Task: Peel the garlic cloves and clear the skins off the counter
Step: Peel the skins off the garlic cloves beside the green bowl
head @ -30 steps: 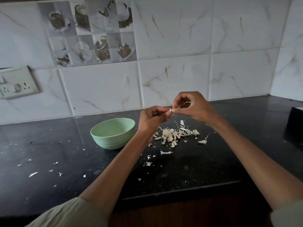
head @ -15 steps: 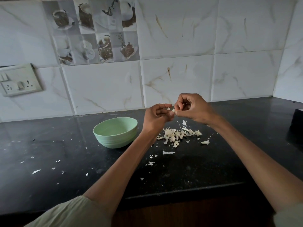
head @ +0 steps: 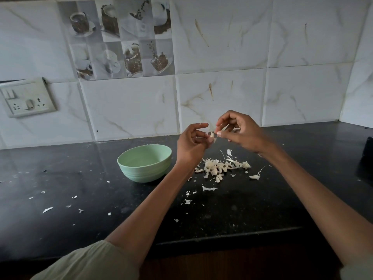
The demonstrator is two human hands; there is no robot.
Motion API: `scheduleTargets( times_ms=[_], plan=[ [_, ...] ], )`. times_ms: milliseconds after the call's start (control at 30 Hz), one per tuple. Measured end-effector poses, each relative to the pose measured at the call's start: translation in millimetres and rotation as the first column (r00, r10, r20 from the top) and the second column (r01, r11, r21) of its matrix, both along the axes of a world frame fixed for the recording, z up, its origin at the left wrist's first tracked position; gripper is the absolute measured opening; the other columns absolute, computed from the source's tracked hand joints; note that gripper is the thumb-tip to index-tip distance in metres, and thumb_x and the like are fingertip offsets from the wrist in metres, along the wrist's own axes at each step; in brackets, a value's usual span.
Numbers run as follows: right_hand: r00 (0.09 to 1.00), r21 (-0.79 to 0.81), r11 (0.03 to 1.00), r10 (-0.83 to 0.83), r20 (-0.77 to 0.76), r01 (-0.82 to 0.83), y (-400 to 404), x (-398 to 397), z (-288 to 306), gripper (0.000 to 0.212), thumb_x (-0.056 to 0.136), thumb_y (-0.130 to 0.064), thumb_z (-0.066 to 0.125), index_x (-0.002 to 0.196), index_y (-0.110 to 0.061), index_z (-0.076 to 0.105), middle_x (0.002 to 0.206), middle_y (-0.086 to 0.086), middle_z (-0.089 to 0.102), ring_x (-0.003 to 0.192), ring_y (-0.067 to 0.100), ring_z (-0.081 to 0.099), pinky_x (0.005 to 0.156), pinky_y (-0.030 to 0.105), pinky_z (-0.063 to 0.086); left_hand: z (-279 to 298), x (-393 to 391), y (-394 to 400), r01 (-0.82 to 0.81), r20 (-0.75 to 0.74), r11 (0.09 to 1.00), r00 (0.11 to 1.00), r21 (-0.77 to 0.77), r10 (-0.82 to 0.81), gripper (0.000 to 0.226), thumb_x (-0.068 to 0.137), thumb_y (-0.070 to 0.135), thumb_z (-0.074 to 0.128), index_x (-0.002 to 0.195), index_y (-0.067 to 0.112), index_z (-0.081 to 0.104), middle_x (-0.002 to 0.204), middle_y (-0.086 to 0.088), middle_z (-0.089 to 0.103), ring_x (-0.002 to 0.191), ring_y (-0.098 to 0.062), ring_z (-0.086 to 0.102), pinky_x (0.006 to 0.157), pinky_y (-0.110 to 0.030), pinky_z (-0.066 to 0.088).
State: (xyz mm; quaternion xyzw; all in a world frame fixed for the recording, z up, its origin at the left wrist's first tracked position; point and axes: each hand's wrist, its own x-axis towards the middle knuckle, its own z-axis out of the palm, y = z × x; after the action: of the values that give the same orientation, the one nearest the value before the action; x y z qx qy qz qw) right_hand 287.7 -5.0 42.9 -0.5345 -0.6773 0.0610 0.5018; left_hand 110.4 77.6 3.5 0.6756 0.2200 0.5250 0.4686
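Observation:
My left hand [head: 190, 143] pinches a small pale garlic clove [head: 211, 136] above the black counter [head: 101, 199]. My right hand [head: 241, 132] meets it from the right, its thumb and fingertip pinching the skin at the clove's tip. Below the hands lies a heap of garlic skins [head: 219, 167]. A pale green bowl [head: 144, 163] stands just left of my left forearm; no contents show inside it from here.
Small skin flakes [head: 47, 209] are scattered over the counter's left and front. A white switch and socket plate [head: 27, 98] is on the tiled wall at the left. A dark object [head: 367, 156] sits at the right edge. The counter's front edge [head: 222, 237] runs below my arms.
Both hands have lifted slightly and my left fingers have spread wider around the clove. The view has shifted a little.

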Motion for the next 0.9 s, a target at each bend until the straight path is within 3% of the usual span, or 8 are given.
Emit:
scheduleTargets(
  times_ms=[100, 200, 333, 667, 900],
  plan=[
    [1.0, -0.008, 1.0, -0.001, 0.007, 0.001, 0, 0, -1, 0.021, 0.087, -0.014, 0.085, 0.103, -0.018, 0.071, 0.099, -0.001, 0.077, 0.089, 0.016, 0.072, 0.08, 0.034, 0.06, 1, 1, -2, -0.052, -0.061, 0.992, 0.996, 0.113, 0.059, 0.047, 0.086, 0.004, 0.085, 0.126, 0.023, 0.069, 0.095, -0.006, 0.073, 0.075, -0.009, 0.068, 0.074, -0.023, 0.059],
    [1.0, -0.034, 0.999, 0.002, -0.009, -0.003, 1, 1, -2, 0.022, 0.085, -0.012, 0.086, 0.102, -0.015, 0.073, 0.096, 0.002, 0.076, 0.087, 0.015, 0.072, 0.08, 0.036, 0.061, 0, 2, -5, -0.08, -0.108, 0.966, 0.988, 0.247, 0.109, 0.047, 0.087, 0.003, 0.083, 0.127, 0.024, 0.069, 0.094, -0.002, 0.072, 0.081, -0.006, 0.069, 0.075, -0.015, 0.053],
    [0.996, -0.108, 0.993, 0.048, -0.081, -0.056, 0, 2, -2, 0.027, 0.084, -0.011, 0.087, 0.106, -0.011, 0.071, 0.095, 0.008, 0.074, 0.085, 0.015, 0.07, 0.077, 0.031, 0.061, 0, 2, -8, -0.092, -0.142, 0.931, 0.978, 0.354, 0.15, 0.046, 0.09, 0.0, 0.079, 0.126, 0.027, 0.067, 0.091, 0.004, 0.07, 0.09, -0.007, 0.069, 0.079, -0.017, 0.055],
    [0.982, -0.153, 0.982, 0.088, -0.165, -0.114, 0, 0, -2, 0.029, 0.09, -0.006, 0.08, 0.111, -0.001, 0.06, 0.095, 0.003, 0.072, 0.087, 0.014, 0.069, 0.08, 0.029, 0.061, 3, 0, -12, -0.096, -0.098, 0.924, 0.985, 0.371, 0.141, 0.042, 0.09, 0.0, 0.078, 0.123, 0.025, 0.068, 0.09, 0.007, 0.07, 0.09, -0.005, 0.069, 0.077, -0.021, 0.056],
    [0.993, -0.105, 0.991, 0.074, -0.093, -0.084, 1, -2, -1, 0.023, 0.092, -0.004, 0.078, 0.1, -0.01, 0.057, 0.098, 0.013, 0.075, 0.085, 0.018, 0.07, 0.08, 0.033, 0.061, 2, 0, -12, -0.107, -0.079, 0.922, 0.986, 0.372, 0.147, 0.039, 0.09, 0.001, 0.078, 0.121, 0.022, 0.069, 0.088, 0.004, 0.07, 0.087, -0.007, 0.068, 0.077, -0.025, 0.06]
  ],
)
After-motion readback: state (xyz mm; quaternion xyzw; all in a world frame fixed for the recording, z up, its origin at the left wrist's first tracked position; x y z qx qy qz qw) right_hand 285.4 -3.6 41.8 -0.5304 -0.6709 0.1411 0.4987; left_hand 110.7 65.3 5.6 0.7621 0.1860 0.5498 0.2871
